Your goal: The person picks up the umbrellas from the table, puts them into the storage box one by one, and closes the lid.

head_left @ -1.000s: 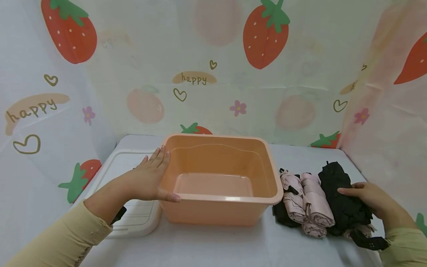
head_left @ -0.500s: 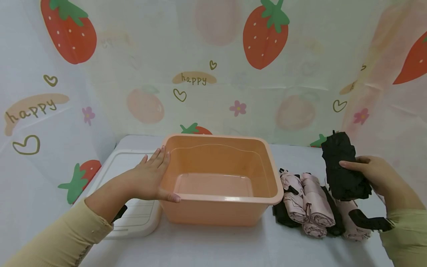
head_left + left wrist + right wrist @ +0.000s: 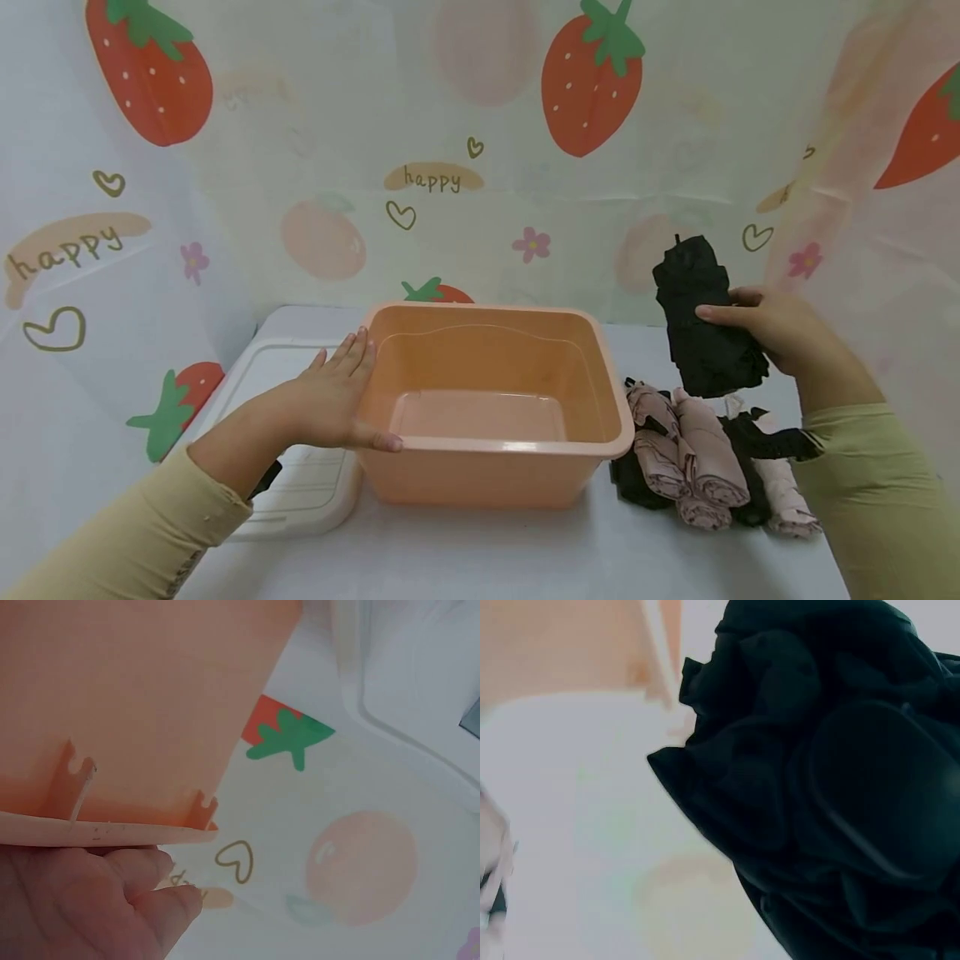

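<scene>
My left hand rests on the left end of a peach plastic bin, fingers laid out along its rim and thumb over the front corner. From the left wrist view, that hand lies against the bin's lip. At the right, my right hand grips a rolled black cloth bundle, raised above the table with the thumb across its front. Dark folds of this bundle fill much of the right wrist view and hide the fingers. Below it lie several pink rolled bundles and black ones.
A white lid lies flat left of the bin, partly under my left forearm. The white table extends in front. Behind stands a strawberry-print curtain, which also closes both sides.
My right hand has lifted the black bundle off the pile and carried it up and to the left. A pink roll beneath has come into view. The left hand stays on the bin.
</scene>
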Demonstrator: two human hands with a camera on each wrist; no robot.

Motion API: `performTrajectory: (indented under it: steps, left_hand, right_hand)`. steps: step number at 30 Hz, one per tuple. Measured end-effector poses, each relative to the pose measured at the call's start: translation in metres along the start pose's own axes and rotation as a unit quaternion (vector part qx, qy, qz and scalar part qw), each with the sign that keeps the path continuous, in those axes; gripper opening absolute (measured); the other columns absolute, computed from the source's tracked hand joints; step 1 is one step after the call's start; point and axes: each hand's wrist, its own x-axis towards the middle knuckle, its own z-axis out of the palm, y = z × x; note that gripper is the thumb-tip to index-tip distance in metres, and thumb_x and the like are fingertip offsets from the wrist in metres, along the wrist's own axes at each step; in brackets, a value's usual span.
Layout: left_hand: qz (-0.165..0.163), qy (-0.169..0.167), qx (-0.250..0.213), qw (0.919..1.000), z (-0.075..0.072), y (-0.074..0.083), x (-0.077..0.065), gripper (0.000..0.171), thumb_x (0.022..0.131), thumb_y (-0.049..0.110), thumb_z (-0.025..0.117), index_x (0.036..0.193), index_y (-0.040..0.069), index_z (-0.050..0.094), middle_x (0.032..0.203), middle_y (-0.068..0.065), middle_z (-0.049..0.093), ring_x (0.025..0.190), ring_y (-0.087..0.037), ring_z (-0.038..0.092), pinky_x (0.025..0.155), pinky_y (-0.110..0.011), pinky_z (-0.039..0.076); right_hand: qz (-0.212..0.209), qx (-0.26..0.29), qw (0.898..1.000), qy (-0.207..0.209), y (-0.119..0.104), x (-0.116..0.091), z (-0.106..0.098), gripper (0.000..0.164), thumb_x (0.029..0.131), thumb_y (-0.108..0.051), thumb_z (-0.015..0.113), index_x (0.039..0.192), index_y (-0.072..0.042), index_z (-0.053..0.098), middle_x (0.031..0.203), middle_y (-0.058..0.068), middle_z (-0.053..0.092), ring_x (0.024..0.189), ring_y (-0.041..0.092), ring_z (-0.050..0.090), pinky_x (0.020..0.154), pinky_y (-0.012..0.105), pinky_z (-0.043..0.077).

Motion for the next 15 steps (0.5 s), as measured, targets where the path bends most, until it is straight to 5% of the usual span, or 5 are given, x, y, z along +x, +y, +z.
performTrajectory:
  steps: [7,15]
  left_hand:
    - [-0.002,0.002,-0.008,1.0000,0.004,-0.003,0.003,0.138,0.054,0.091,0.042,0.143,-0.008,0.003,0.150,-0.023,-0.007,0.138,-0.037,-0.006,0.106,-0.059,0.005]
    - [0.000,0.000,-0.006,1.0000,0.005,-0.004,0.002,0.139,0.054,0.091,0.041,0.143,-0.008,0.002,0.150,-0.024,-0.007,0.138,-0.037,-0.006,0.106,-0.059,0.005]
  right_hand:
    - [-0.029,0.039,0.999,-0.020,-0.045,0.009,0.025,0.090,0.087,-0.044,0.057,0.144,0.005,0.009,0.139,0.030,0.030,0.118,0.036,0.045,0.092,0.040,0.044]
    - [-0.051,0.069,0.995,-0.047,-0.079,0.020,0.057,0.082,0.084,-0.040,0.063,0.142,0.003,0.024,0.131,0.025,0.043,0.113,0.034,0.050,0.093,0.045,0.043]
